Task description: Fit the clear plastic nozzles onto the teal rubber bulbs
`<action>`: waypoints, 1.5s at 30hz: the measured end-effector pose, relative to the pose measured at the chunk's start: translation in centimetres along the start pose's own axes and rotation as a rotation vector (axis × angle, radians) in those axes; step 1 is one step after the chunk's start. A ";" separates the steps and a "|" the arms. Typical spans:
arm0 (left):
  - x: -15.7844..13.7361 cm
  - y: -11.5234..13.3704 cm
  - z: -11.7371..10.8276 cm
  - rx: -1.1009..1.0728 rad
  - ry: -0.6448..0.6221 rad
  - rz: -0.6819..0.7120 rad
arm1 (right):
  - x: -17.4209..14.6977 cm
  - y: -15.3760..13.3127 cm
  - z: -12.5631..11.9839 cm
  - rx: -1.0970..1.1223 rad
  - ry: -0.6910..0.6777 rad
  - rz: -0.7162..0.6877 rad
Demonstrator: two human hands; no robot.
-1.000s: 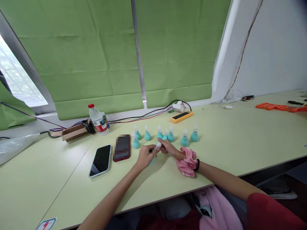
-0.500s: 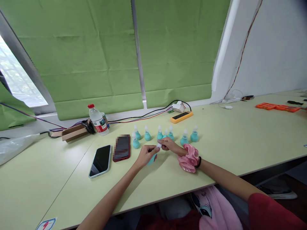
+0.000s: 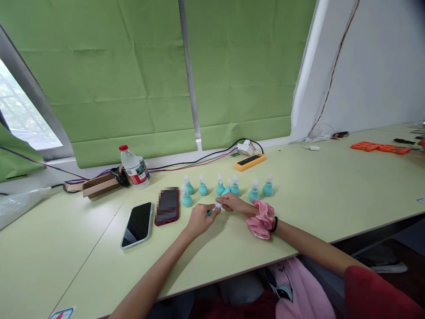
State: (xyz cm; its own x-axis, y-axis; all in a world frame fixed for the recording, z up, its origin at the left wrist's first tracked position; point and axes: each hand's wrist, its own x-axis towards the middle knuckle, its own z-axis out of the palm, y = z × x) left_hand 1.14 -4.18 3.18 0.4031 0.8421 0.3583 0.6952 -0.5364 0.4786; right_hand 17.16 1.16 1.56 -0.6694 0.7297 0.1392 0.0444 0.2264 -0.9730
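Note:
My left hand [image 3: 200, 219] is closed around a teal bulb syringe [image 3: 210, 212], most of whose bulb is hidden by the fingers. From that grip its pale nozzle [image 3: 215, 207] points up and right toward my right hand [image 3: 232, 203]. The right fingers are pinched on a small white cap [image 3: 218, 204] at the nozzle's end; whether cap and nozzle are joined cannot be made out. Just beyond my hands stand several similar teal bulb syringes [image 3: 202, 188] with clear tips, one [image 3: 226, 190] partly hidden behind my right hand.
Two phones, one pale-edged [image 3: 137, 225] and one red-cased [image 3: 168, 206], lie left of my hands. Behind them are a red-capped bottle [image 3: 134, 168] and an open cardboard box [image 3: 101, 186]. A yellow power strip [image 3: 250, 162] and cables run along the wall; orange trays [image 3: 380, 147] lie far right.
My left hand has turned, so the held bulb, seen below the fingers before, is now mostly covered. The white cap has shifted slightly down and left; the standing syringes stay put.

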 end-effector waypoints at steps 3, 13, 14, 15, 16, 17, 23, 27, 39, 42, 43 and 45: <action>0.0 0.1 0.0 0.070 0.016 0.025 | 0.1 0.2 -0.1 0.067 -0.023 0.028; 0.2 -0.1 0.5 -0.002 0.141 -0.011 | 0.0 -0.2 1.5 0.073 0.210 -0.052; 0.2 -0.1 0.6 -0.008 0.161 -0.023 | 0.0 -0.4 1.6 0.072 0.223 -0.059; 0.1 0.0 0.6 -0.015 0.173 -0.032 | -0.1 -0.6 1.7 0.065 0.236 -0.065; 0.1 0.0 0.7 -0.026 0.175 -0.036 | -0.1 -0.8 1.6 0.051 0.243 -0.073; 0.1 0.1 0.7 -0.044 0.169 -0.037 | -0.2 -0.9 1.6 0.031 0.242 -0.082; -0.1 0.3 0.3 -0.182 0.131 -0.032 | -0.6 -1.4 1.3 -0.114 0.194 -0.155; 0.0 0.4 0.2 -0.270 0.155 0.006 | -0.8 -1.6 1.6 -0.220 0.209 -0.187; 0.5 0.1 0.7 -0.542 0.183 0.017 | -0.8 -1.1 1.7 -0.338 0.481 -0.325; 0.4 0.3 0.6 -0.537 0.151 0.013 | -0.6 -0.9 1.7 -0.291 0.455 -0.291; 0.4 0.3 0.6 -0.532 0.138 0.015 | -0.6 -0.8 1.7 -0.270 0.449 -0.280; 0.4 0.3 0.6 -0.527 0.112 0.020 | -0.5 -0.8 1.7 -0.232 0.435 -0.263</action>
State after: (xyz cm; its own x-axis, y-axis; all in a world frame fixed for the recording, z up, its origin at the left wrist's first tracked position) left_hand 1.87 -4.01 3.04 0.3271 0.8355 0.4415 0.2831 -0.5323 0.7978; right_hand 16.18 -0.48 1.97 -0.3144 0.8173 0.4829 0.1118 0.5370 -0.8361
